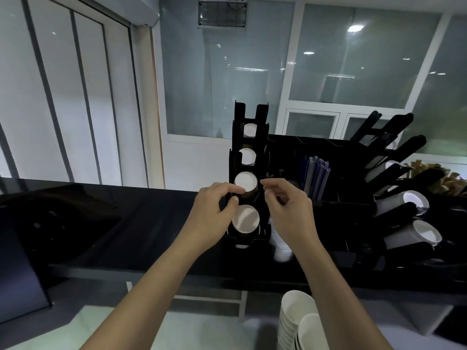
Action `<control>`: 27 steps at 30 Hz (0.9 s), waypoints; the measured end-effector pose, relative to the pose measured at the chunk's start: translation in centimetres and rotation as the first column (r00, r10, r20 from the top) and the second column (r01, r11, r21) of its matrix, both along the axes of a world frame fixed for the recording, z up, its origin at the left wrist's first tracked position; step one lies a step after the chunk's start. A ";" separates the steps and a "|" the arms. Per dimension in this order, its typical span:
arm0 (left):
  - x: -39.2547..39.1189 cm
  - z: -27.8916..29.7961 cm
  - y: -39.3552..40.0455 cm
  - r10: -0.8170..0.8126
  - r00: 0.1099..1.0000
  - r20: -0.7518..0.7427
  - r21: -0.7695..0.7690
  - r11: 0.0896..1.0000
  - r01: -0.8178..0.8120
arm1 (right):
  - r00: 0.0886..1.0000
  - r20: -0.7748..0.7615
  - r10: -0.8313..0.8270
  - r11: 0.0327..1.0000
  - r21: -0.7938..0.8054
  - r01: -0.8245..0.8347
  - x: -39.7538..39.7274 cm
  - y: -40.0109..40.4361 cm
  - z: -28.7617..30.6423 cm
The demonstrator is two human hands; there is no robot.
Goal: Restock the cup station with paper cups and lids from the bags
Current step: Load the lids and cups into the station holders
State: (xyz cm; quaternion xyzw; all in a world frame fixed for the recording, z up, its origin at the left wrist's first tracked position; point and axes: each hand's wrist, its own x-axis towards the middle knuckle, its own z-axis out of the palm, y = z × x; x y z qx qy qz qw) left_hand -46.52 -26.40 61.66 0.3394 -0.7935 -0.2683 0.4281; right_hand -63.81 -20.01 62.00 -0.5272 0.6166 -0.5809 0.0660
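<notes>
Both hands up at the black cup rack, tight quarters between its slots.

Left hand pinches the rim of the third paper cup, thumb just below; right hand hovers beside it with fingers loosely curled, seemingly holding nothing. Smooth white stacked cups wait below the glossy counter edge.

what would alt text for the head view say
Both hands reach to a black cup rack on a dark counter; the left hand touches a cup stack, the right hand hovers beside it. White cups wait below.
</notes>
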 end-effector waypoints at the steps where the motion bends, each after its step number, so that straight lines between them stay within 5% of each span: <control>1: 0.2 -0.1 0.5 -0.005 1.000 -0.002 0.000 1.000 0.005 | 1.000 -0.002 0.005 1.000 -0.001 -0.005 0.3 0.4 -0.2; 15: 2.6 -5.0 6.8 -0.039 0.999 -0.022 0.084 0.996 0.041 | 0.994 0.091 0.066 0.998 -0.015 -0.065 3.0 6.9 -5.7; 27: 4.6 -12.3 10.1 -0.046 0.999 0.025 0.199 0.979 0.040 | 0.981 0.176 0.075 0.988 0.123 -0.098 5.2 11.2 -12.7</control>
